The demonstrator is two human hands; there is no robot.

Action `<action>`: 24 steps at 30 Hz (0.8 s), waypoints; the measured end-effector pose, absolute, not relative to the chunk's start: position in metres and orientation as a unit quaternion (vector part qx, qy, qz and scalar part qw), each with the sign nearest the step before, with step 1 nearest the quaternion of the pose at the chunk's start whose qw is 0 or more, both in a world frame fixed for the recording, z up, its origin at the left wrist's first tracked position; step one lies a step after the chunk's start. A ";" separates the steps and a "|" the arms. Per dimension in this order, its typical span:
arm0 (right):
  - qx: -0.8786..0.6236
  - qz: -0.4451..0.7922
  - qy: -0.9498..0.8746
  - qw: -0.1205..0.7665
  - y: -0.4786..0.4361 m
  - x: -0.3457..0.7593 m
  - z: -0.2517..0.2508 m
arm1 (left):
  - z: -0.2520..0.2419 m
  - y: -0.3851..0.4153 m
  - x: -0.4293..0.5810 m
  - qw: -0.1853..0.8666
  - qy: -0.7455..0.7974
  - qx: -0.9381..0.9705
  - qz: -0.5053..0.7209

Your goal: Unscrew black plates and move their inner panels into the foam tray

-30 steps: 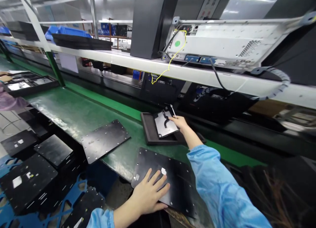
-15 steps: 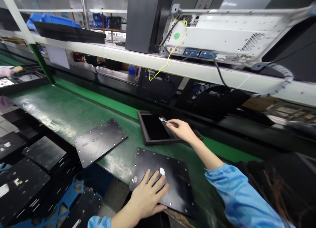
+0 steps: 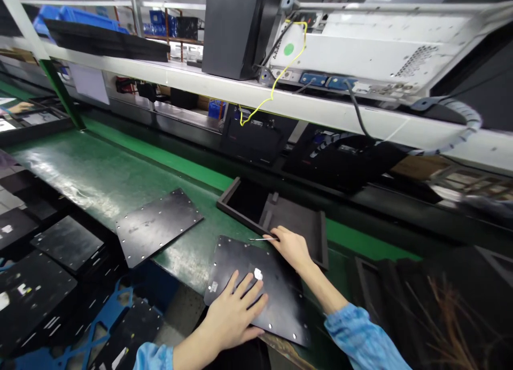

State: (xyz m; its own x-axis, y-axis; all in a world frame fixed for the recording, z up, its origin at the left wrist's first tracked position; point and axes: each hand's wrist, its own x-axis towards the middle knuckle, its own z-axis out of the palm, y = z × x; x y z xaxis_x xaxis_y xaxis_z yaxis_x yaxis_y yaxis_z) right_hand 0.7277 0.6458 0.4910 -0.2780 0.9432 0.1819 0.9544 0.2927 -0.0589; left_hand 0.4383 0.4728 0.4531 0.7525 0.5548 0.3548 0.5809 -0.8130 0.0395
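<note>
My left hand [image 3: 234, 311] lies flat, fingers spread, on a black metal plate [image 3: 276, 298] at the near edge of the green belt [image 3: 100, 177]. A small white sticker [image 3: 258, 274] sits on the plate by my fingertips. My right hand [image 3: 290, 248] pinches a thin shiny strip [image 3: 260, 239] over the plate's far edge. Just beyond lies a dark shallow tray [image 3: 296, 220] with compartments. A second black plate [image 3: 158, 225] rests on the belt to the left.
Black plates are stacked on blue racks [image 3: 52, 284] at lower left. A white shelf [image 3: 256, 100] runs above the belt, carrying a black monitor [image 3: 236, 30] and a white chassis [image 3: 360, 54] with cables. Another person's hand [image 3: 18, 108] works at far left.
My right hand drew back from the tray's far side to the near plate's edge, still holding the thin strip. The silvery sheet seen in the tray earlier is no longer visible. My left hand stayed.
</note>
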 end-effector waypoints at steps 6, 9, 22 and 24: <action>-0.550 0.012 -0.822 0.145 0.660 0.723 0.485 | 0.461 0.475 0.432 0.009 -0.301 -0.942 -0.146; -0.539 0.009 -0.827 0.161 0.653 0.743 0.484 | 0.466 0.472 0.431 -0.055 -0.296 -0.941 -0.153; -0.572 -0.077 -0.723 0.379 0.585 0.758 0.482 | 0.490 0.580 0.292 0.058 -0.695 -0.705 -0.131; -0.590 -0.040 -0.683 0.429 0.559 0.747 0.486 | 0.477 0.589 0.266 0.066 -0.745 -0.658 -0.083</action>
State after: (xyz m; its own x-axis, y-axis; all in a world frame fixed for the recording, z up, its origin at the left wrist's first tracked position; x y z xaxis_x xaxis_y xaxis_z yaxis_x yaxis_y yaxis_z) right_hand 0.7472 0.5591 0.4858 0.0646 0.7713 0.6332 0.8404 0.3001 -0.4513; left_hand 0.2655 0.5888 0.4773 -0.1246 0.9700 0.2085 0.9921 0.1195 0.0370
